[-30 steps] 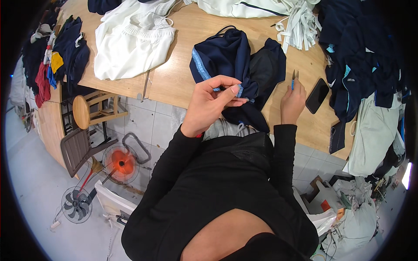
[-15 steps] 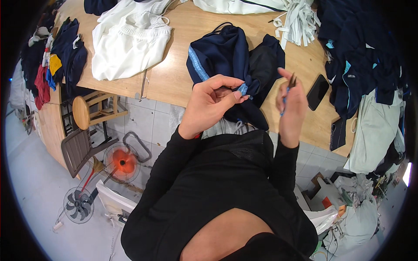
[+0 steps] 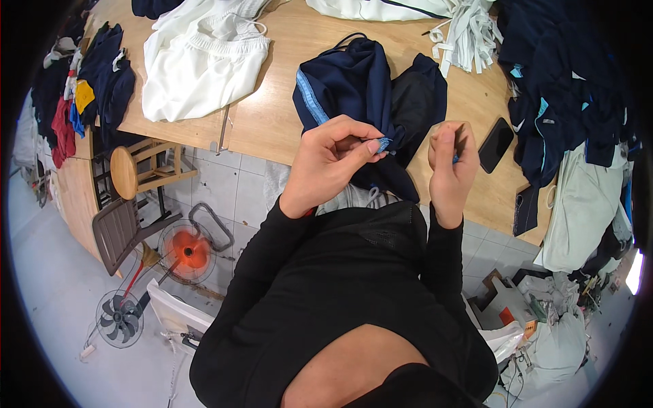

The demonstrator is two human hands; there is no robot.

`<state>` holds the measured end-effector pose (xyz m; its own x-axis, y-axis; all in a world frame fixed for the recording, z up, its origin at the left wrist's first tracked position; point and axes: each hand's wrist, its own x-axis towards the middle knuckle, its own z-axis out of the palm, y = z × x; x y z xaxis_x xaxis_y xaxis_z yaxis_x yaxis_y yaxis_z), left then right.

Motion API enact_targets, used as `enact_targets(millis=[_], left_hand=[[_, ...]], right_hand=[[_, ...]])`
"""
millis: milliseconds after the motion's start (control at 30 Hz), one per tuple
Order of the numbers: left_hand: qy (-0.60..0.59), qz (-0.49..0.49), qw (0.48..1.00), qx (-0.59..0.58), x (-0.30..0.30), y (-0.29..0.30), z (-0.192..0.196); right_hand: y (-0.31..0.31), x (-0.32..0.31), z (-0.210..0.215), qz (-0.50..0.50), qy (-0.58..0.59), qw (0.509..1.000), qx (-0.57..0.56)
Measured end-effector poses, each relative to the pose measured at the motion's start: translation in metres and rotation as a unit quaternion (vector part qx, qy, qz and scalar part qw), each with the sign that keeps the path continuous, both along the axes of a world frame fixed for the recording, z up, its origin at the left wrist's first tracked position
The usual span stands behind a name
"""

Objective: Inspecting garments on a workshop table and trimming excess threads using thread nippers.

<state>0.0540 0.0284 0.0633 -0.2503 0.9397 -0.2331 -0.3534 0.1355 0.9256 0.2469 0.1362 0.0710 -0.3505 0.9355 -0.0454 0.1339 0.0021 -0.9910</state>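
The left hand [image 3: 320, 170] had its fingers closed in a pinch on the light-blue edging [image 3: 383, 144] of a navy garment [image 3: 354, 78]. That garment lay bunched on the wooden counter [image 3: 279, 85], at 1 o'clock from the left hand. At 3 o'clock, apart from it, the right hand [image 3: 449, 166] had its fingers curled closed around a small blue tool [image 3: 456, 158], mostly hidden. A black phone [image 3: 496, 145] lay just beside the right hand, toward 3 o'clock. From the navy garment, a white garment [image 3: 204, 78] with a gathered waistband spread at 9 o'clock, white strips [image 3: 469, 41] were heaped at 2 o'clock, and dark clothes [image 3: 568, 81] were piled at 3 o'clock.
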Motion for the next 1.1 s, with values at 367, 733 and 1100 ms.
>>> enact_targets(millis=[367,733,1100], left_hand=[[-0.052,-0.017,0.999,0.0,-0.005,0.003,0.001],[-0.045,-0.023,0.999,0.012,-0.002,0.002,-0.001],[-0.069,0.001,0.997,-0.024,0.0,0.003,0.004]], right_hand=[[-0.027,-0.02,-0.002,0.09,0.012,0.993,0.07],[-0.018,-0.013,-0.007,0.071,0.016,0.997,0.026],[-0.024,-0.016,0.001,0.063,-0.115,0.972,0.195]])
